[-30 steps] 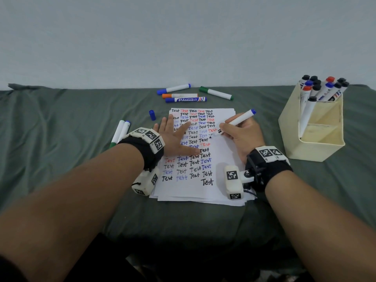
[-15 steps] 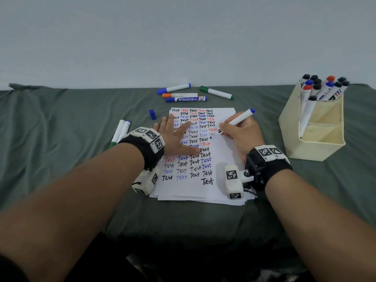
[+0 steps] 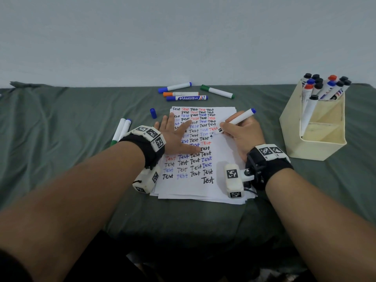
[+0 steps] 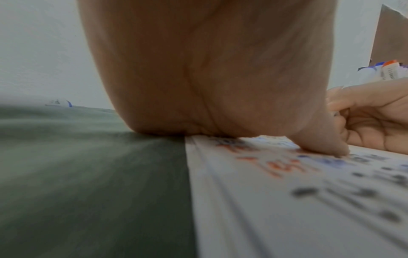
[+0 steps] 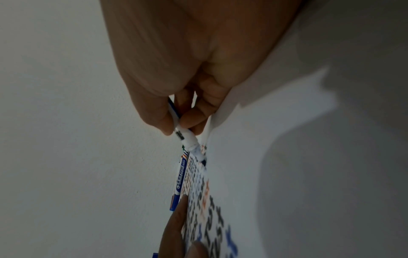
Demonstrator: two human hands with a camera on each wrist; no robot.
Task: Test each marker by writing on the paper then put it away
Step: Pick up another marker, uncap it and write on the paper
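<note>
Currently: right hand (image 3: 245, 132) pinches an uncapped blue marker (image 3: 239, 120) between thumb and fingers, tip down on the paper (image 3: 223, 159) at the right end of a row of "Test" words, blue back end tilted up and away to the right. Right wrist view confirms fingers (image 5: 189, 120) closed round the barrel just above the tip, tip touching the sheet.

Left hand (image 3: 175, 137) lies flat on the left half of the paper, fingers straight and spread, holding nothing. Left wrist view shows the heel of the palm (image 4: 209, 78) at the sheet's left edge, resting partly on the green cloth (image 3: 61, 139).

Loose blue cap (image 3: 153, 113) sits on the cloth just off the paper's top-left corner.

Other markers:
- four capped ones (image 3: 186, 92) lying beyond the paper's far edge
- two (image 3: 121, 131) lying side by side left of the left wrist
- a bunch standing in the cream holder (image 3: 317, 139), well to the right of the paper, caps up

Paper is a small stack, top sheet mostly filled with black, red and blue writing.
</note>
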